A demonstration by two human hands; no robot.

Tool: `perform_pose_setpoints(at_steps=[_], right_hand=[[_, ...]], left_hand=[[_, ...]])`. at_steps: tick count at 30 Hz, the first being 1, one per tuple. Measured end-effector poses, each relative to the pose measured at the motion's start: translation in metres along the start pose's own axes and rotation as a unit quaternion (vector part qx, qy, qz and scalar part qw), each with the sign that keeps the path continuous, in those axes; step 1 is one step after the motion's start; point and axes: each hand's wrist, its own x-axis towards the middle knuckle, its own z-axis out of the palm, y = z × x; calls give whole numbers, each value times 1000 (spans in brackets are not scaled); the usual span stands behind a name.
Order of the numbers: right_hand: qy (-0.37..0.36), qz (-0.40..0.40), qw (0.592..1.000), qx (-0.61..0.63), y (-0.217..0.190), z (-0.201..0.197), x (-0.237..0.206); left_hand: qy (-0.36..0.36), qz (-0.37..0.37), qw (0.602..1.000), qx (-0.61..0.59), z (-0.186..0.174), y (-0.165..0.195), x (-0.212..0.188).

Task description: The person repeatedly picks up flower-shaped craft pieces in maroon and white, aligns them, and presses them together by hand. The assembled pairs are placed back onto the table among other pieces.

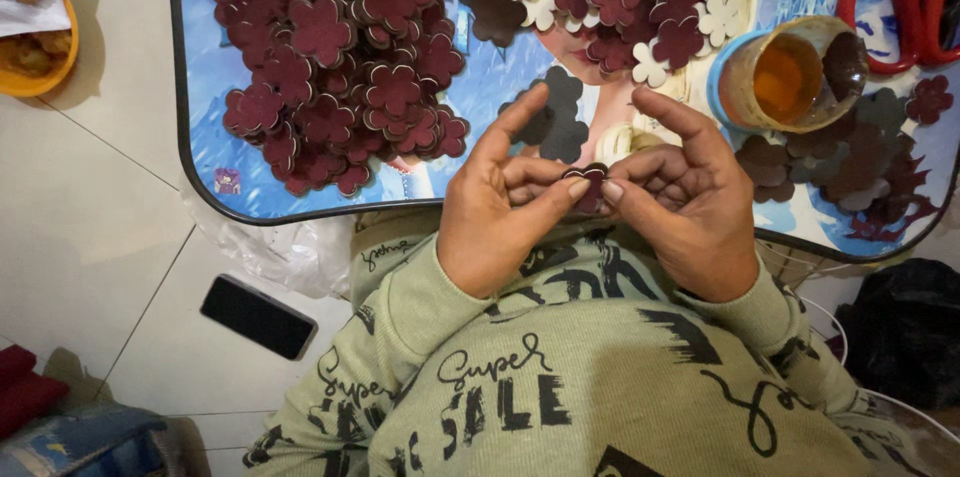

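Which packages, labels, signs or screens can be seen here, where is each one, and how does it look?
Phone: on the pale floor tiles, left of the person's sleeve; flat black rectangle, screen dark.
Glue jar: on the small table, beyond the right hand; round, open, blue rim, amber contents, smeared.
Printed table top: cartoon picture, mostly blue, under the maroon flower cutouts.
Plastic bag: under the table edge; clear, crumpled.
No signs in view.

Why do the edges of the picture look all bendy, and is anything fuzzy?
Head view: the wide lens bows the tray rim; the left hand, right hand and flower piece look sharp; soft light, a faint shadow beside the orange plate.
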Motion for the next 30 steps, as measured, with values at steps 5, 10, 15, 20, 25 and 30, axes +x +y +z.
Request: perform_pose_setpoints(at_steps=[5,10,15,20,25,30], right_hand=[[-5,2,1000,8,0,0,1],[-21,-12,1000,-13,0,-1,0],[-25,-13,1000,5,0,-1,0],[-64,-10,998,-20,-3,0,-2],[-54,2,997,-51,0,4,-4],[-18,-16,999,-28,4,2,-5]], left_hand=[[2,14,1000,21,-1,-2,1],[-1,-20,1000,-8,-4,-1,3],[9,-37,999,-28,-5,-3,5],[13,18,999,37,-1,-6,2],[16,31,997,72,2,-4,1],[24,-17,999,-37,2,2,4]])
